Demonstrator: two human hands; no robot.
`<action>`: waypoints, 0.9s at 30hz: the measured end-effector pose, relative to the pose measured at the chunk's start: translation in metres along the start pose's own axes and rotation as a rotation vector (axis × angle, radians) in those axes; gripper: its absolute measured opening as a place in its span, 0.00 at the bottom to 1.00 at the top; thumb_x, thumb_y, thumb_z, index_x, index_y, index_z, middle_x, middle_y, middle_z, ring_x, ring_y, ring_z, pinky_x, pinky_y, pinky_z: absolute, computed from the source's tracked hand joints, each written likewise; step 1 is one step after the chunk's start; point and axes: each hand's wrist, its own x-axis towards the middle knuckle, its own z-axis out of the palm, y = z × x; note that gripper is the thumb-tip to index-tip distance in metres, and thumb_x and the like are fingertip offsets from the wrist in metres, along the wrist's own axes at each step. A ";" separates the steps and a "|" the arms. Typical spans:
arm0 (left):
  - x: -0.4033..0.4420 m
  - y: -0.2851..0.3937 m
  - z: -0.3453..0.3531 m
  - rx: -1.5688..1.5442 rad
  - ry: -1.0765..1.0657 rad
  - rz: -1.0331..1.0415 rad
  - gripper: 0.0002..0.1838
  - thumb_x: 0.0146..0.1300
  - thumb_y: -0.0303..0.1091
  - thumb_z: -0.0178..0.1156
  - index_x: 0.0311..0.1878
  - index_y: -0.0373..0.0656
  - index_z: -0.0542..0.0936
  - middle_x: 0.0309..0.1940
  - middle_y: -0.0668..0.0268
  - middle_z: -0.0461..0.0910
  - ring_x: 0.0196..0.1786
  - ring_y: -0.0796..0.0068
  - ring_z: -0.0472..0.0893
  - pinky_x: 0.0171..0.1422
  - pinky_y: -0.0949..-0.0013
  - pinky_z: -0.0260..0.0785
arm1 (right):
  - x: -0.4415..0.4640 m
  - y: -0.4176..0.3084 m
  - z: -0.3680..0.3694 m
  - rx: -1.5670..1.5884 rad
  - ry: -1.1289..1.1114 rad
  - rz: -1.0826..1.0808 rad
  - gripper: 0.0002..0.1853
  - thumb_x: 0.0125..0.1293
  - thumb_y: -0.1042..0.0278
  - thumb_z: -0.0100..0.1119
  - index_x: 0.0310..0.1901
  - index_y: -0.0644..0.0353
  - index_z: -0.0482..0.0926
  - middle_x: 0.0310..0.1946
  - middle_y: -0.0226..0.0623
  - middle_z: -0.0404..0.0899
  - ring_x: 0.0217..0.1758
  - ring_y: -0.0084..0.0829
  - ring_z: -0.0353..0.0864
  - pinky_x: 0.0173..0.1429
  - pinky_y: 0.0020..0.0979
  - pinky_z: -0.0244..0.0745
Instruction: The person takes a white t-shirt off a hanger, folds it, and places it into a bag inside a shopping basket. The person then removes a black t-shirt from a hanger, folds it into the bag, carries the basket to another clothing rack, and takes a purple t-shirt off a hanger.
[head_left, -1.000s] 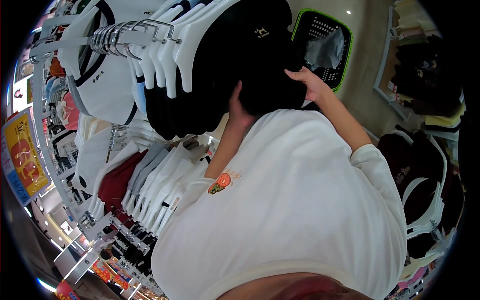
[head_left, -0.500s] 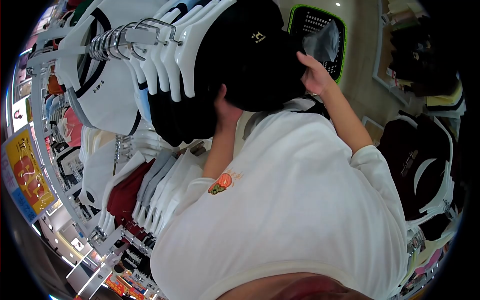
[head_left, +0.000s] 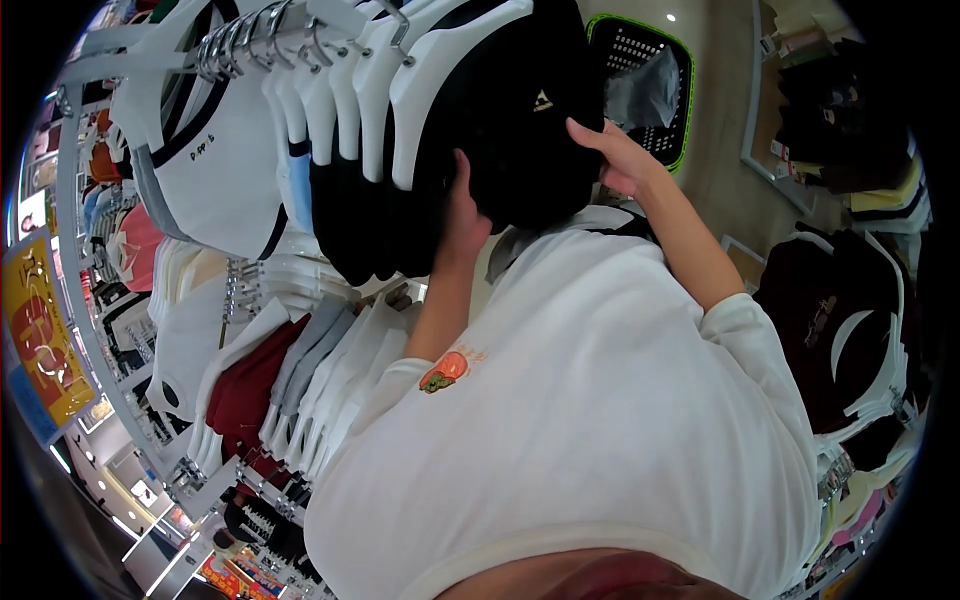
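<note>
Your left hand (head_left: 464,222) and your right hand (head_left: 622,162) grasp the black shirt (head_left: 535,150) at its two sides, fingers partly hidden. It hangs beside white hangers (head_left: 420,95). Better hold it lightly and evenly, so that the cloth does not stretch.

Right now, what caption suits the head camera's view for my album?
Left hand and right hand at a black garment, white hangers alongside, green-rimmed basket beyond.
</note>
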 end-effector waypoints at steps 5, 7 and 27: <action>0.000 -0.003 0.007 0.018 0.050 0.032 0.32 0.70 0.51 0.60 0.68 0.40 0.70 0.61 0.63 0.76 0.63 0.67 0.76 0.69 0.65 0.67 | 0.003 0.014 0.012 -0.105 -0.018 -0.002 0.25 0.67 0.58 0.68 0.63 0.56 0.74 0.55 0.31 0.79 0.59 0.29 0.78 0.63 0.34 0.75; 0.001 -0.005 0.006 0.044 0.059 0.043 0.30 0.68 0.48 0.62 0.67 0.39 0.71 0.60 0.62 0.77 0.63 0.66 0.76 0.69 0.63 0.67 | 0.005 0.018 0.012 -0.095 -0.025 -0.044 0.25 0.67 0.57 0.67 0.62 0.56 0.74 0.54 0.31 0.80 0.59 0.29 0.78 0.62 0.34 0.75; 0.000 -0.055 -0.058 0.896 -0.199 -0.222 0.38 0.59 0.42 0.72 0.70 0.39 0.69 0.64 0.60 0.74 0.64 0.63 0.73 0.71 0.63 0.64 | 0.014 0.040 -0.017 -1.093 -0.095 -0.066 0.33 0.52 0.55 0.78 0.57 0.64 0.78 0.49 0.41 0.83 0.53 0.35 0.80 0.61 0.33 0.73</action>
